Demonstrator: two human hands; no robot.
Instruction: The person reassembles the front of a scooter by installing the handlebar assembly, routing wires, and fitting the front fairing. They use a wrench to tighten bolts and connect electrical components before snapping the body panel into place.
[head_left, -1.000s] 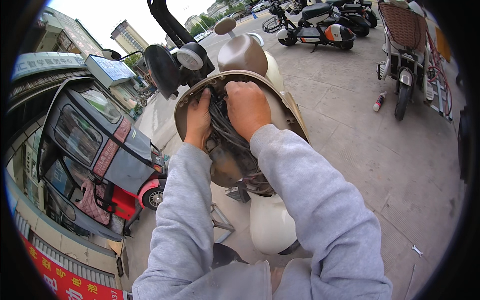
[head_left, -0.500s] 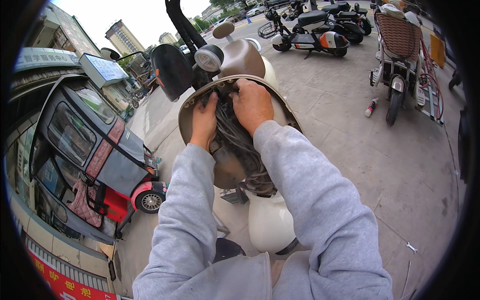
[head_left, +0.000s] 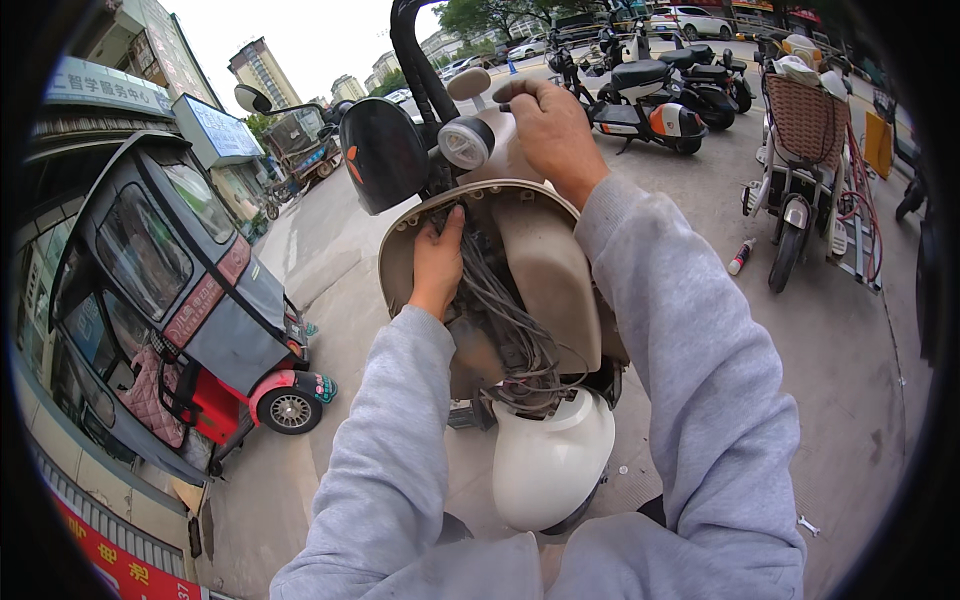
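in the head view, the wires [head_left: 505, 315] hang inside the open shell [head_left: 545, 265], left of its middle, running down and bunching at its lower end. the left hand [head_left: 437, 265] is inside the shell, toward its upper left, right up at the top of the wires; most of their length trails below and to the right of that grip. the thumb points up and the grip looks narrow, but the fingers are partly hidden, so i can't tell whether it's pinching a wire.

the right hand [head_left: 553, 138] is up over the shell's top rim, clear of the wires, which lie below it and to the left. its fingers are curled in close; i can't tell if anything small sits between them.

just above the shell's rim there's the headlight [head_left: 466, 143], with a black guard [head_left: 383, 155] to the upper left. a white fender [head_left: 548, 465] sits just under the shell. well off to the shell's left stands a tricycle [head_left: 215, 320], and well to its right a bottle [head_left: 741, 257] lies on the ground.
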